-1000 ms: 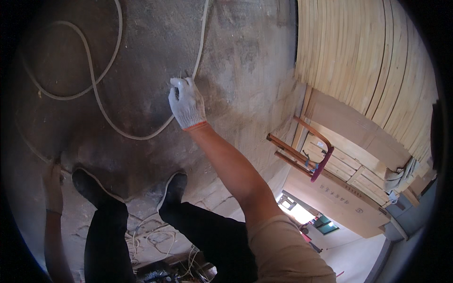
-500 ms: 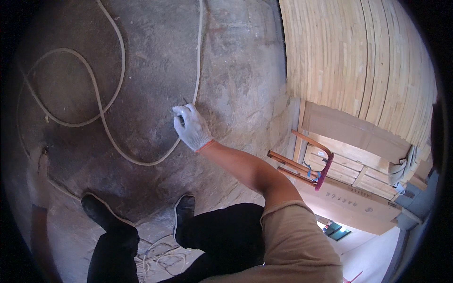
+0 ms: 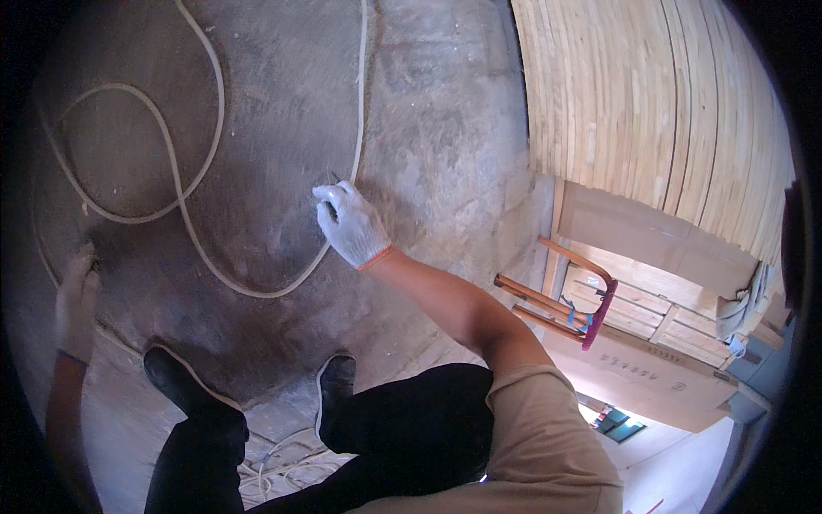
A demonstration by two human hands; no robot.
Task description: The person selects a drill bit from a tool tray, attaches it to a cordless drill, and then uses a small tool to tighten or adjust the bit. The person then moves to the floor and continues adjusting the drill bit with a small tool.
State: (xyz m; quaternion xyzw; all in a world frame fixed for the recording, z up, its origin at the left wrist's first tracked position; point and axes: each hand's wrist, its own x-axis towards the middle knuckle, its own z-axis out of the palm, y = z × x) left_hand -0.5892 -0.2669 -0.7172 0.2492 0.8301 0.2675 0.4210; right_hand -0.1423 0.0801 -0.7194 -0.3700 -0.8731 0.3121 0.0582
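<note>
My right hand, in a white knitted glove with an orange cuff edge, is held above the grey floor near the middle. Its thumb and fingertips are pinched together. A thin dark tip pokes out there, too small to name. Behind this hand a pale hose or cable runs in loops over the floor. My left hand, also gloved, is at the dim left rim beside another stretch of the hose. Its fingers are drawn together, and what they hold, if anything, cannot be made out.
My dark shoes stand on the stained concrete floor. Coiled pale line lies behind my legs. At right are stacked wooden strips, a wooden stool or chair frame and a large cardboard box.
My left hand has risen slightly, away from my shoe. The right hand keeps its pinch and almost its place. The view has shifted slightly.
</note>
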